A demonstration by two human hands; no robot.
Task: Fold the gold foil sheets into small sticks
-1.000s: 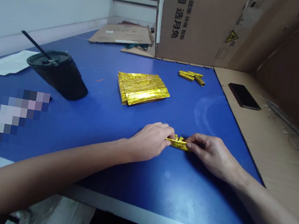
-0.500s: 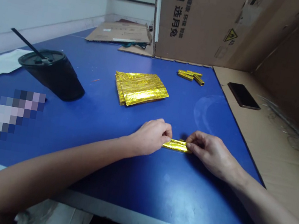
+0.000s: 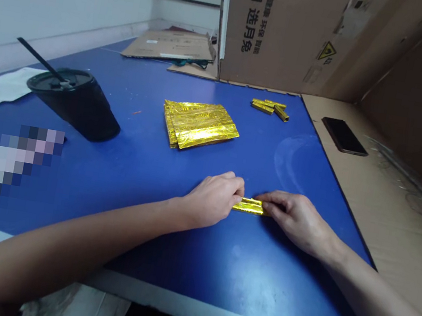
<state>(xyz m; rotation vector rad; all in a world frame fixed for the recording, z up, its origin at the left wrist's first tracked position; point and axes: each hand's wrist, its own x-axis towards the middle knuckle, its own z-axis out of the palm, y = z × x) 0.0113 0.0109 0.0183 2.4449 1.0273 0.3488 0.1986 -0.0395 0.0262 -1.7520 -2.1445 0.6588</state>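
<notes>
A narrow folded strip of shiny gold foil (image 3: 250, 206) lies on the blue table, held at both ends. My left hand (image 3: 217, 198) pinches its left end, with the fingers curled. At the right end my right hand (image 3: 295, 215) grips it between thumb and fingers. The fingertips hide both ends of the strip. Beyond my hands rests a stack of flat gold foil sheets (image 3: 202, 126). Several small folded gold pieces (image 3: 263, 106) sit farther back on the right.
A black cup with a straw (image 3: 82, 104) stands at the left beside a white paper (image 3: 0, 85). On the cardboard at the right lies a dark phone (image 3: 344, 136). Flattened cardboard (image 3: 169, 45) and an upright cardboard panel (image 3: 284, 35) are at the back.
The fingers of my right hand have straightened somewhat and lie flatter along the strip's far edge. The strip looks slightly narrower between my hands. My left hand has shifted very slightly.
</notes>
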